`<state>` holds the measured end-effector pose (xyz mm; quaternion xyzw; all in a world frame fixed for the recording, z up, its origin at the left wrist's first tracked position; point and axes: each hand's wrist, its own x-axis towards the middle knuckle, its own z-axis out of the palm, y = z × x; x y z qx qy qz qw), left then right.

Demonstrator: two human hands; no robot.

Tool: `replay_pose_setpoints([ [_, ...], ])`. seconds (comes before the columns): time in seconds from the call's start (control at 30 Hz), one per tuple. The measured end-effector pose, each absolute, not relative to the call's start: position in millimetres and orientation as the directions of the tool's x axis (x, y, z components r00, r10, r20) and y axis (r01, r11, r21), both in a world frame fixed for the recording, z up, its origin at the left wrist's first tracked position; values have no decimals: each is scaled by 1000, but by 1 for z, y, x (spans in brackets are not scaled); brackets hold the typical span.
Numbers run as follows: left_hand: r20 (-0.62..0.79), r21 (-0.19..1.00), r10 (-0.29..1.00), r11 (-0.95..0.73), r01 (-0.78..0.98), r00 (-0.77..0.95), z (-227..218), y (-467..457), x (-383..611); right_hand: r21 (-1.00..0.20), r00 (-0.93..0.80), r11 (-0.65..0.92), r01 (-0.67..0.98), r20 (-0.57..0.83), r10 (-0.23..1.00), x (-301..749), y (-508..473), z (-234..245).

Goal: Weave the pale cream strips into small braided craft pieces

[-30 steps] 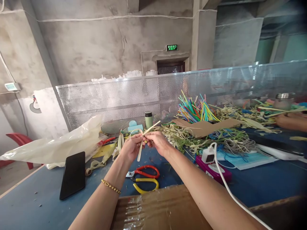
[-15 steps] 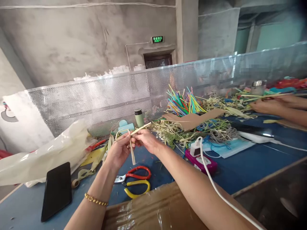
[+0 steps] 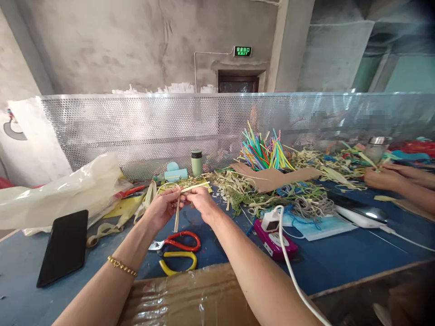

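My left hand [image 3: 163, 207] and my right hand [image 3: 199, 202] meet above the blue table [image 3: 340, 258], both pinched on a pale yellow strip [image 3: 177, 216]. One end of the strip hangs down below my left fingers; the other end sticks out to the upper right above my right hand, and a thin loop curls over my left hand. A gold bracelet [image 3: 122, 266] circles my left wrist. Red-handled scissors [image 3: 175, 242] and yellow-handled pliers [image 3: 178, 262] lie on the table just below my hands.
A black phone [image 3: 63, 246] and a crumpled plastic bag [image 3: 64, 192] lie left. A cardboard box [image 3: 190, 299] sits at the near edge. A heap of pale strips [image 3: 258, 192], coloured strips [image 3: 265, 154], a magenta power bank [image 3: 274, 233] with white cable, a green bottle [image 3: 196, 163], a perforated metal screen [image 3: 136, 131]. Another person's hands [image 3: 390, 176] work right.
The camera has shifted, so the scene sits differently in view. My hands stay pinched together on the strip; its upper end now points flatter to the right.
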<state>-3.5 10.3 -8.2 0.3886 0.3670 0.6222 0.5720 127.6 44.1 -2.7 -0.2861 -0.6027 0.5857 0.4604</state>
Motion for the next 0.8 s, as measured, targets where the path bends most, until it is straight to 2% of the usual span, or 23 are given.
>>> replay_pose_setpoints([
  [0.13, 130, 899, 991, -131, -418, -31, 0, 1, 2, -949, -361, 267, -167, 311, 879, 129, 44, 0],
  [0.2, 175, 891, 982, -186, -414, -65, 5, -3, 6, -926, -279, 354, -129, 376, 884, 129, 43, 2],
  [0.27, 162, 901, 984, -177, -396, -71, 6, -4, 8, -914, -204, 400, -72, 406, 891, 129, 41, 4],
  [0.43, 150, 916, 983, -178, -358, -106, -1, 3, 4, -921, -236, 388, -38, 385, 892, 128, 39, 6],
  [0.57, 144, 922, 983, -176, -344, -115, -4, 5, 4, -900, -187, 436, -9, 429, 884, 128, 44, 2],
  [0.8, 178, 918, 983, -180, -353, -36, 3, 0, 5, -891, -183, 450, -59, 453, 873, 134, 48, 3],
])
